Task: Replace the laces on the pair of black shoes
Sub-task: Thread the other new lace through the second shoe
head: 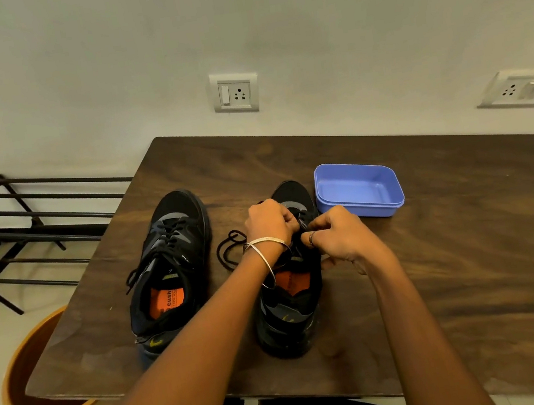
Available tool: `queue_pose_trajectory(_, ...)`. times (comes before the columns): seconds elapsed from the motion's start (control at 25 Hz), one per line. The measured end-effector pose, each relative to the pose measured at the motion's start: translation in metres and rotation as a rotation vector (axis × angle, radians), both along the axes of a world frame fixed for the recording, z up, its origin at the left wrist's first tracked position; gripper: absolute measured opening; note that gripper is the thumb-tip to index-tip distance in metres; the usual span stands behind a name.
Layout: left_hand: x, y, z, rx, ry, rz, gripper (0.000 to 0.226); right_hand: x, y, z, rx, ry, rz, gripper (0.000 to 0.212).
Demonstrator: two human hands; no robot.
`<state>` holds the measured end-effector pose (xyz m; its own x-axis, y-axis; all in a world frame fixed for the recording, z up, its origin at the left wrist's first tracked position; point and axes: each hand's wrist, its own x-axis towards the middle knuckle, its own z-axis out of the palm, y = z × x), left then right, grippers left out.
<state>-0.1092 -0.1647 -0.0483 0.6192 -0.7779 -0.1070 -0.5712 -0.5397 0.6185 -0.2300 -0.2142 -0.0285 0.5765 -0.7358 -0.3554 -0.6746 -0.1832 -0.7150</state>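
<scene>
Two black shoes with orange insoles stand on the wooden table [458, 260], toes pointing away from me. The left shoe [172, 272] is laced, its lace ends loose. Over the tongue of the right shoe [291, 306] my left hand [270, 221] and my right hand [336, 237] meet, fingers curled, pinching the black lace [231, 249] at the eyelets. A loose loop of that lace lies on the table between the shoes. The fingertips and the eyelets under them are hidden.
A blue plastic tub [357, 188] with nothing in it sits just beyond the right shoe's toe. A black metal rack [28, 217] stands left of the table, an orange bin [38, 375] at the table's near left corner. Wall sockets [235, 92] behind.
</scene>
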Motion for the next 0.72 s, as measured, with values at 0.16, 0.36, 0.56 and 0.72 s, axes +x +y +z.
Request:
queue_pose_trajectory(0.16, 0.001, 0.001, -0.011, -0.053, 0.11, 0.042, 0.021, -0.005, -0.005, -0.006, 0.061, -0.038, 0.085, 0.011)
queue_pose_trajectory(0.36, -0.002, -0.004, -0.016, -0.072, 0.251, 0.186, 0.014, -0.01, -0.002, -0.006, 0.185, -0.18, 0.102, 0.014)
queue_pose_trajectory(0.56, -0.004, -0.008, -0.017, -0.067, 0.268, 0.181, 0.015, -0.013, -0.01, -0.008, 0.268, -0.231, 0.024, 0.014)
queue_pose_trajectory(0.72, -0.006, -0.01, -0.018, -0.02, 0.23, 0.173, 0.016, 0.012, -0.007, -0.029, -0.07, -0.255, -0.349, 0.012)
